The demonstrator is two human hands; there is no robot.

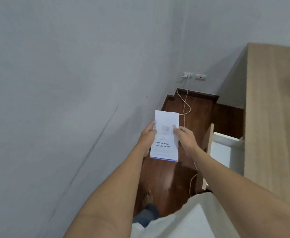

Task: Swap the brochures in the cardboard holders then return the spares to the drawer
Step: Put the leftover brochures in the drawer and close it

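Over dark wood floor (171, 176), left hand (147, 136) and right hand (185, 137) each pinch the brochures (164, 136) by an edge.

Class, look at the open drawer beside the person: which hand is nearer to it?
Right. The right hand holds the brochures by the edge facing the open drawer; the left hand grips their far edge.

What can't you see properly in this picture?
- Cardboard holders: none show in the head view.
- Open drawer: its inside is mostly hidden by its own front panel and the desk edge.
- Brochures: held by the left hand and right hand; small print is blurred, and how many sheets cannot be counted.
- Round thing at the right edge on the desk: cut off by the frame.
- White cable: its lower end passes behind the right arm.
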